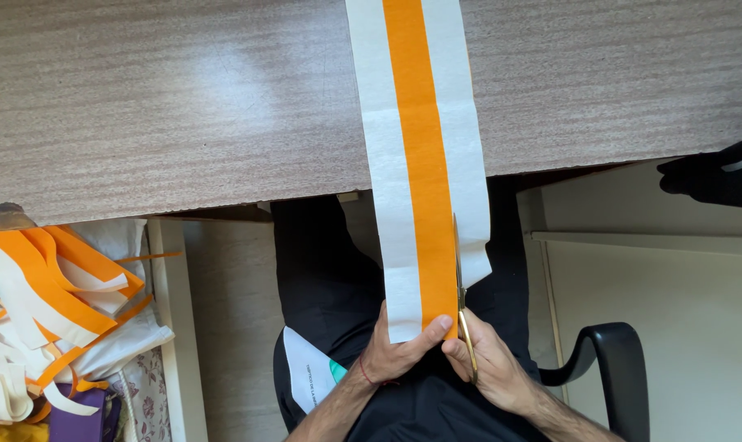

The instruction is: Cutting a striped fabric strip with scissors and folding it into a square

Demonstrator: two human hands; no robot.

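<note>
Cutting well here means running the scissors [461, 286] straight along the orange band's right edge. The paper strip [424, 164] hangs off the surface [182, 98] toward the lap; left hand [399, 348] pinches its lower end taut, right hand [489, 360] grips the scissors' handles.

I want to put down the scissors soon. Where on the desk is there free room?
The desk is bare left of the orange-and-white strip, and right of it too, narrower. The pile of cut strips lower left is crowded.

Paper strip's [420, 164] far end beyond top edge
</note>
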